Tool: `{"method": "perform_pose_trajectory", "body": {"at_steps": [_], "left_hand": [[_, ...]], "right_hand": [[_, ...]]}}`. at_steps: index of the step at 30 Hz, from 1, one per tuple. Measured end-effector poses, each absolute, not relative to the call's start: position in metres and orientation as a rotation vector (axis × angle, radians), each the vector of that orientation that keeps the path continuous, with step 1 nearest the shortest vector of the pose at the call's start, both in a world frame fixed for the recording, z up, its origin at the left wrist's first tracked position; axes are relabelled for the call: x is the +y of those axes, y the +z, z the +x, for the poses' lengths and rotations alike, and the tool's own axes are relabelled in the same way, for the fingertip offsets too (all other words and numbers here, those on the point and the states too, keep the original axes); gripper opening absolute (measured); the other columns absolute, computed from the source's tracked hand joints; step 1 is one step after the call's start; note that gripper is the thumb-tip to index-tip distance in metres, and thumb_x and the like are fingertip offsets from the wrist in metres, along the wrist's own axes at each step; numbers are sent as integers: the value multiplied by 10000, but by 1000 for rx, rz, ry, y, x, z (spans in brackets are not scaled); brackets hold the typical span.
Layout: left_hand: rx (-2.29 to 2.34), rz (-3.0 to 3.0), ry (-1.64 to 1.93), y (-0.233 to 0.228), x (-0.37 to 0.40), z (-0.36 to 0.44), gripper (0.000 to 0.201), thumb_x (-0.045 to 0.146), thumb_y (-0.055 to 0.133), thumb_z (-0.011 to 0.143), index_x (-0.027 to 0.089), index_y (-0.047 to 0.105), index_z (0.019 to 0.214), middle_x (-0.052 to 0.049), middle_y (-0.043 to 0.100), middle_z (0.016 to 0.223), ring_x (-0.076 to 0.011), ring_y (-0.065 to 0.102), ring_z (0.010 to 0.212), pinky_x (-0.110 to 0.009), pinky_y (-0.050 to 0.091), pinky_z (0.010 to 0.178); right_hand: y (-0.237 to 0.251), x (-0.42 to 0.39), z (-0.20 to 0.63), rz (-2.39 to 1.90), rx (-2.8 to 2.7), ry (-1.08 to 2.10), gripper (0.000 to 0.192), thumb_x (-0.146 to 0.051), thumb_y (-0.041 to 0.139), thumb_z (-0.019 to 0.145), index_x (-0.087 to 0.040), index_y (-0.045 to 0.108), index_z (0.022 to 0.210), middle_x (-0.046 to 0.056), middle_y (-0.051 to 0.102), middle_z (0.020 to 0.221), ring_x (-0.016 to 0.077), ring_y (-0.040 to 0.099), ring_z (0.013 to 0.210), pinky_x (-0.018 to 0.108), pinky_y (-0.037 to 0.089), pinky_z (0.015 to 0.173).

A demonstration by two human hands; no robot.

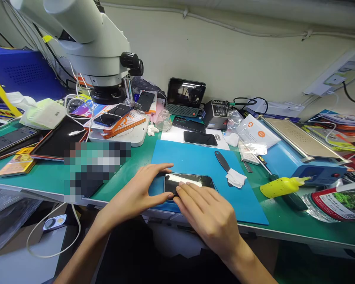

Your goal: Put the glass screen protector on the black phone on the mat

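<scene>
Pressing flat right hand [208,209] on glossy black smartphone [189,182] lying on blue rubber mat [195,159] | left hand [142,191] fingers spread, bracing its left end | risk: phone skids off the mat's near edge (possibly overhanging) | white wipe [236,177] near

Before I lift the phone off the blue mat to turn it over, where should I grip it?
Probably by its two short ends, coming from above. The phone lies flat, long side across the blue mat; the left hand already cups its left end, the right hand lies flat on the glass.
</scene>
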State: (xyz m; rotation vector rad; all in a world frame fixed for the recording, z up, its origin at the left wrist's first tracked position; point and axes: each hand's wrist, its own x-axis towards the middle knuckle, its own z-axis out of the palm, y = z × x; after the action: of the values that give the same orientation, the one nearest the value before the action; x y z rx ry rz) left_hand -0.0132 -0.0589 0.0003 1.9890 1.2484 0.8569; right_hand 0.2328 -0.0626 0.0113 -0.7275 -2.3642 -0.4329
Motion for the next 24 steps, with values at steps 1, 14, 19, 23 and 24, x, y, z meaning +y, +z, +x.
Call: {"method": "perform_pose_trajectory", "body": {"at_steps": [1,14,19,23,24], "left_hand": [[1260,1951,847,2,-58,-13,646,403,714,1005,364,426,1582,-48,631,1522,-280,541,1457,-485,390,1256],[1312,1773,645,21,-47,-19,684,539,718,974,418,420,1578,1,633,1513,-283,538,1449,-459,382,1239],[1309,1795,643,18,-50,-20,687,510,719,986,455,386,1585,26,610,1529,-257,511,1472,-454,367,1257],[1303,1841,658,12,-52,-21,716,473,736,986,477,354,1591,33,578,1551,-231,505,1475,-440,375,1264],[1299,1864,663,10,-53,-21,729,456,741,986,474,341,1596,29,568,1560,-228,497,1482,-440,371,1270]], "right_hand": [[16,-58,239,-786,-2349,-340,272,-258,711,1039,-116,731,1270,126,835,1215,263,794,1130,406,636,944],[63,-7,306,-1540,-2294,1043,849,-702,794,836,-390,533,1582,14,638,1575,357,547,1484,540,436,1250],[52,-4,310,-1500,-2264,1086,873,-707,812,821,-398,515,1582,11,603,1608,341,493,1533,538,375,1294],[49,0,315,-1527,-2314,1078,838,-726,800,824,-408,544,1555,13,576,1633,351,470,1551,569,353,1304],[47,1,316,-1526,-2332,1058,819,-726,796,828,-411,555,1545,18,579,1629,355,477,1546,577,361,1299]]}}
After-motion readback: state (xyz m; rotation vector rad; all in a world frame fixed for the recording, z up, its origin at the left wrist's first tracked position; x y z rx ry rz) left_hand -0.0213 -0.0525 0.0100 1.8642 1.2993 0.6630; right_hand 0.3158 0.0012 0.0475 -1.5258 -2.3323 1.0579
